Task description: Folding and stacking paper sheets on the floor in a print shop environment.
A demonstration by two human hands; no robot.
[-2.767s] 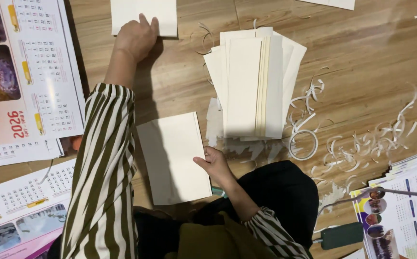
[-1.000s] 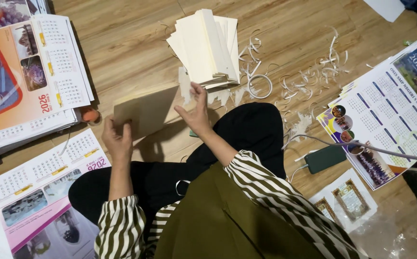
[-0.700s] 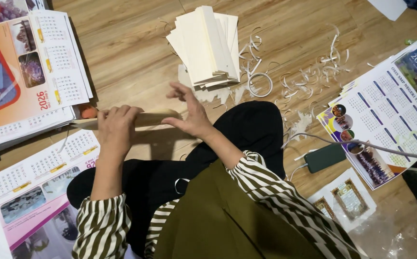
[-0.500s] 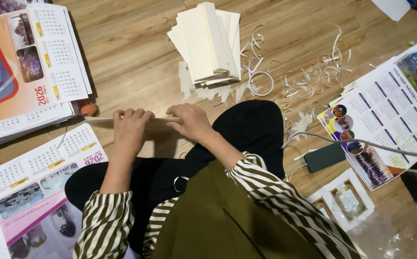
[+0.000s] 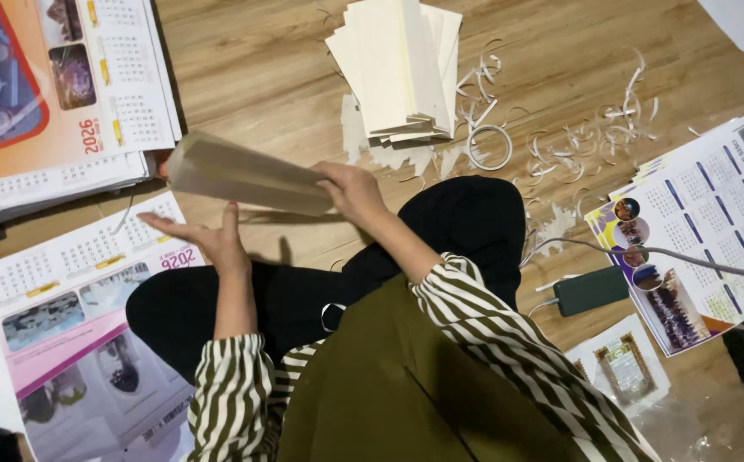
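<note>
Closest to me, my left hand (image 5: 205, 239) is free, palm flat and fingers spread wide, hovering just over the calendar sheet (image 5: 72, 299) that lies on the floor at about 8 o'clock from my lap. My right hand (image 5: 355, 190) is closed round one end of the folded cream card (image 5: 248, 175), which sticks out toward 9 o'clock, lifted off the floor and tilted, its far end over the edge of the calendars. I judge I'm in the folding step: the card is already doubled over and I'm holding it up before the crease is pressed. The next move, as I see it, calls for my open left hand to meet the card and run along the fold while the right keeps the end steady. Further off, at 12 o'clock, sits the stack of cream cards (image 5: 397, 73), with curly paper trimmings (image 5: 560, 141) strewn at 1 o'clock on the wooden floor (image 5: 252, 77), and a stack of orange calendars (image 5: 55, 94) at 10 o'clock
</note>
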